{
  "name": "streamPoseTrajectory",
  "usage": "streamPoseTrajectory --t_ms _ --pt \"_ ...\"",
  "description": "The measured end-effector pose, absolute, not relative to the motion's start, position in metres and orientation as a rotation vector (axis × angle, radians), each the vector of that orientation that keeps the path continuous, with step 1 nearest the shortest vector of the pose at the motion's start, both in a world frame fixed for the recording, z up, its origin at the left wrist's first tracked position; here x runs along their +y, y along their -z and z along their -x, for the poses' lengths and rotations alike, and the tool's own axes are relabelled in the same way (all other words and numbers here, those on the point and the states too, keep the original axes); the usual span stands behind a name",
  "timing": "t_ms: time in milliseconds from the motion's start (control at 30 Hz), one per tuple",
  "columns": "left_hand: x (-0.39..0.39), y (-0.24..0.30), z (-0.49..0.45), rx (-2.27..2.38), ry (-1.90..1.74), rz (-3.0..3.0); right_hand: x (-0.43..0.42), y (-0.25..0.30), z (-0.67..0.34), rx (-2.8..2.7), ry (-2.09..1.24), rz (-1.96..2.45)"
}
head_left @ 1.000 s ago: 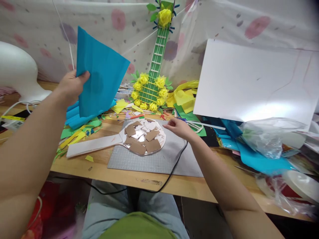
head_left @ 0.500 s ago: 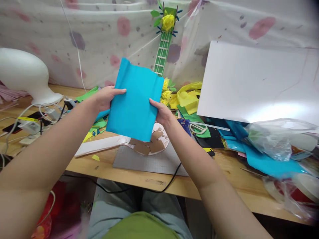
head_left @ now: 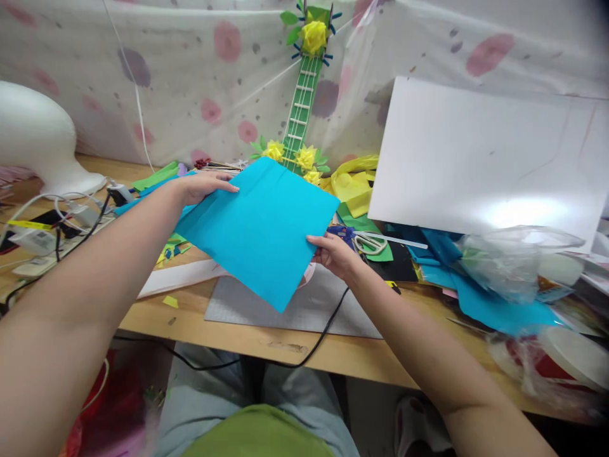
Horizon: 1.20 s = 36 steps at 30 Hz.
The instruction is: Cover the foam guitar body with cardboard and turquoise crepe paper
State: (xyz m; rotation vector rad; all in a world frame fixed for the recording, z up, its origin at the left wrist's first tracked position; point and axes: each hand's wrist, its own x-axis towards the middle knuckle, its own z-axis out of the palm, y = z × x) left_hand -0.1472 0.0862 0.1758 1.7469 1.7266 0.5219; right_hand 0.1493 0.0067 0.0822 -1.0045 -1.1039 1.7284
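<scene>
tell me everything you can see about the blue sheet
The blue sheet is bright, plain and four-cornered, and looks like paper, with slight creases toward its far left side. It is held tilted above the grey mat, one corner pointing toward the person. The left hand holds its upper left edge and the right hand its right edge, each with the thumb on top. Its underside is hidden, so contact below cannot be told.

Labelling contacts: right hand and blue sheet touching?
Touching. The head view shows the right hand gripping the blue sheet at its edge, thumb over the upper face.
</scene>
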Motion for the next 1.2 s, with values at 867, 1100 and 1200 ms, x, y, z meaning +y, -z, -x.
streamPoseTrajectory --t_ms 867,1100,1200 --pt "0.152 -0.085 0.045 2.022 0.09 -2.433 -0.041 -0.026 -0.144 -0.72 -2.303 1.238" --pt "0.157 -0.07 0.034 2.007 0.066 -2.471 -0.04 -0.023 -0.146 -0.703 -2.339 1.277" --pt "0.159 -0.062 0.031 1.997 0.05 -2.481 -0.04 -0.024 -0.148 -0.705 -2.339 1.293"
